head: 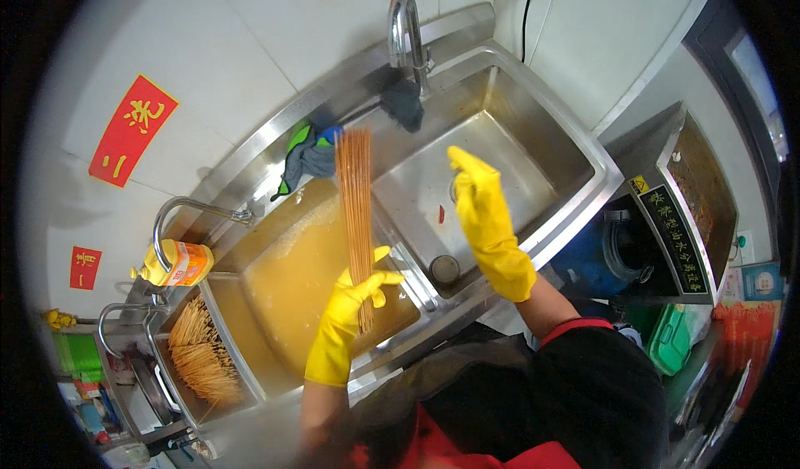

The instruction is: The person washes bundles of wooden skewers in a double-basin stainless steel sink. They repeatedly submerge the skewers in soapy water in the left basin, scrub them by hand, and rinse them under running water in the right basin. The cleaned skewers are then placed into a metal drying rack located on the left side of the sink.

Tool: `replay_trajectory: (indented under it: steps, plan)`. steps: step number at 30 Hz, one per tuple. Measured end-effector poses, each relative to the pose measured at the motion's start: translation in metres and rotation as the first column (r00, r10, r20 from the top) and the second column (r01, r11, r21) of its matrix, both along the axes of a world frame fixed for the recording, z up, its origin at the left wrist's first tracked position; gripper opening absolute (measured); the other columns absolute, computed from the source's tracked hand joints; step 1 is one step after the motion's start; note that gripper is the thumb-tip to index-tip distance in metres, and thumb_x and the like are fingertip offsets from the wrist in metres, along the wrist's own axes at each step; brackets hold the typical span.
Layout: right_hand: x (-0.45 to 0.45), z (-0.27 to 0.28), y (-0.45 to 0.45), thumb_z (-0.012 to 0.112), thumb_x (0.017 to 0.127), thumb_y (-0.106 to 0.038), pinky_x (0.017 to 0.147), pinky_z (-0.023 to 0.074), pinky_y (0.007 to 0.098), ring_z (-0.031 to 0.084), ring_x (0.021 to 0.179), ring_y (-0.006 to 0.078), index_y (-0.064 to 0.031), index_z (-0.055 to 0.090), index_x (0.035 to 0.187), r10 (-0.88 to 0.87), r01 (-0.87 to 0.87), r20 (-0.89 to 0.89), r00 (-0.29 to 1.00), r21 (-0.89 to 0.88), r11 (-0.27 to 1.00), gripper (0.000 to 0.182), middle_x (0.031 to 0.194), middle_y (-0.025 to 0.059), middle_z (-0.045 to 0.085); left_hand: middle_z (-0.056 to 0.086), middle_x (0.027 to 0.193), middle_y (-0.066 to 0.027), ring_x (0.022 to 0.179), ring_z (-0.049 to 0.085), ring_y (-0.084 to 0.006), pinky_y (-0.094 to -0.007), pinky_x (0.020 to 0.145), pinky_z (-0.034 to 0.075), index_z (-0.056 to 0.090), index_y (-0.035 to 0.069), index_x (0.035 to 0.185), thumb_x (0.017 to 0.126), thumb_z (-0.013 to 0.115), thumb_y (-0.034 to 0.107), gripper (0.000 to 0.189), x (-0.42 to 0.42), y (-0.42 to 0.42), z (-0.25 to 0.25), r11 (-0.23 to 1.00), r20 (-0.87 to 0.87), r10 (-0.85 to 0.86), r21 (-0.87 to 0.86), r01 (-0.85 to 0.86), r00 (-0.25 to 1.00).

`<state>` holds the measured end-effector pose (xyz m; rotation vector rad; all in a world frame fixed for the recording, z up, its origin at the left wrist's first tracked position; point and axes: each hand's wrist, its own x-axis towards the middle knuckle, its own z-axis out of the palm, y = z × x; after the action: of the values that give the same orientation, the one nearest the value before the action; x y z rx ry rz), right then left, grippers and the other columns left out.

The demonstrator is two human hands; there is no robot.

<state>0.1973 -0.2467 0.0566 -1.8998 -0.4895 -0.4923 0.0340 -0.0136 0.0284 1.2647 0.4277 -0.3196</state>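
Observation:
In a yellow rubber glove, my left hand [350, 303] grips a bundle of thin wooden skewers [356, 213] near its lower end. The bundle stands lengthwise in the view, above the middle sink basin [228, 306], which holds cloudy yellow-brown water [281, 275]. My right hand [481, 210], gloved alike, is over the right sink basin [537, 169] and apart from the skewers. Its fingers are bunched and partly hidden, and I see nothing held in them. Many more skewers [203, 356] lie heaped in the left basin [255, 400].
Chrome faucets [403, 25] rise along the back edge. Grey-green cloths [309, 156] lie on the ledge, beside a yellow jug [178, 263]. A small red scrap [442, 214] and a round drain piece [445, 269] are in the right basin. A blue barrel [587, 250] stands at the right.

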Motion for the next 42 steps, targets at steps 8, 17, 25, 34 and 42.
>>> replay_trajectory:
  steps: [8, 17, 25, 34, 42]
  plan:
    - [-0.034, -0.095, 0.123, 0.057, 0.096, -0.021, 0.089, 0.0525, 0.0501, 0.067, 0.101, 0.0434, -0.0022, 0.071, 0.114, 0.717, -0.702, -0.106, 0.689, -0.347, 0.622, 0.03, 0.11, 0.0235, 0.071, 0.076, 0.104, -0.0167, 0.087, 0.076, -0.0253, -0.029, 0.064, 0.055, 0.064, 0.0, 0.121, 0.101, 0.068, 0.03, 0.037, -0.009, 0.016, -0.062, 0.989, -0.305, -0.138, 0.004, 0.146, 0.942]
    - [0.131, -0.067, 0.128, 0.064, 0.094, -0.044, 0.085, 0.0519, 0.0501, 0.067, 0.099, 0.0415, -0.0055, 0.076, 0.09, 0.296, -0.357, -0.202, 0.933, -0.454, 0.816, 0.041, 0.096, 0.0192, 0.072, 0.073, 0.1, -0.0192, 0.07, 0.074, -0.0247, -0.0317, 0.054, 0.055, 0.056, -0.005, 0.126, 0.098, 0.069, 0.012, 0.035, -0.017, -0.003, -0.061, 0.944, -0.309, 0.159, 0.325, -0.053, 0.938]
    - [0.162, -0.048, 0.121, 0.067, 0.089, -0.042, 0.081, 0.0516, 0.0483, 0.066, 0.094, 0.0413, -0.0077, 0.077, 0.096, 0.591, -0.646, -0.33, 0.736, -0.602, 0.469, 0.037, 0.101, 0.0185, 0.073, 0.071, 0.088, -0.0128, 0.065, 0.071, -0.0214, -0.0306, 0.056, 0.054, 0.061, -0.002, 0.119, 0.096, 0.071, 0.012, 0.029, -0.019, 0.005, -0.068, 0.928, -0.312, 0.151, 0.371, -0.026, 0.938]
    - [0.197, -0.035, 0.076, 0.065, 0.094, -0.026, 0.08, 0.0537, 0.0356, 0.07, 0.088, 0.0246, -0.0055, 0.077, 0.094, 0.676, -0.773, -0.414, 0.609, -0.117, 0.624, 0.024, 0.093, 0.0098, 0.074, 0.071, 0.089, -0.0117, 0.069, 0.071, -0.022, -0.0323, 0.058, 0.055, 0.064, 0.0, 0.115, 0.093, 0.075, 0.015, 0.029, -0.031, 0.014, -0.056, 0.967, -0.248, 0.109, 0.253, -0.044, 0.963]
    - [0.135, 0.008, -0.028, 0.055, 0.105, -0.013, 0.095, 0.0501, 0.0345, 0.066, 0.101, 0.0219, -0.003, 0.069, 0.104, 0.036, 0.039, -0.112, 0.993, 0.602, 0.797, 0.017, 0.111, 0.0115, 0.072, 0.074, 0.099, -0.0107, 0.086, 0.072, -0.0215, -0.0304, 0.067, 0.054, 0.065, 0.002, 0.123, 0.092, 0.077, 0.025, 0.041, -0.03, 0.019, -0.031, 0.995, -0.291, -0.046, 0.073, 0.071, 0.956]
